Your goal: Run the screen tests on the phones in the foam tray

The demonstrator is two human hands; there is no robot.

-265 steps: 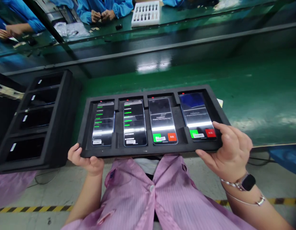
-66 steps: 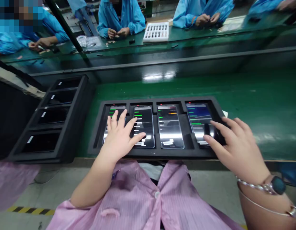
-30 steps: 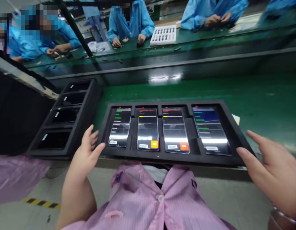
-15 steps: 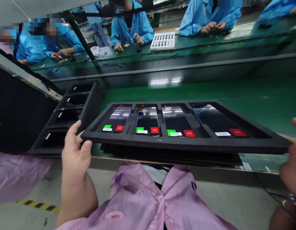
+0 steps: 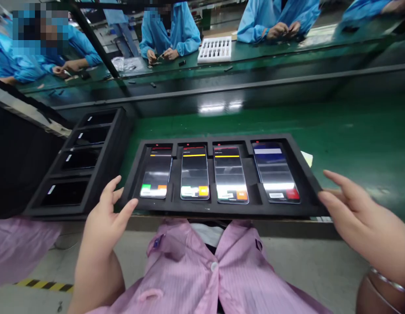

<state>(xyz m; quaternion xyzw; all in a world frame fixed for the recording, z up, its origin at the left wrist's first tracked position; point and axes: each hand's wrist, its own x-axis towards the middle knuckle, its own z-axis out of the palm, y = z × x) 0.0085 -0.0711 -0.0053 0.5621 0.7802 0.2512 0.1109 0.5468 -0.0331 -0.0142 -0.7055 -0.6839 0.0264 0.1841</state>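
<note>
A black foam tray [image 5: 209, 213] lies nearly level at the front of the green bench. Several smartphones sit in its slots, among them a left-hand phone [image 5: 156, 172] and a right-hand phone [image 5: 277, 170]. Their lit screens carry white labels and coloured patches near the bottom. My left hand [image 5: 107, 218] holds the tray's near left corner, thumb on the rim and fingers along the side. At the opposite end, my right hand [image 5: 356, 213] has its thumb against the near right corner, with the index finger stretched clear; its lower fingers are partly hidden.
To the left stands a stack of black trays [image 5: 101, 183] with dark phones in the top one. A pale slip [image 5: 307, 158] shows past the tray's right side. Across the green bench [image 5: 353, 126], people in blue work near a white tray [image 5: 214, 49].
The tray has come down from a raised tilt to nearly level, and its phone screens now show bars. My right hand has moved inward with the tray's right end.
</note>
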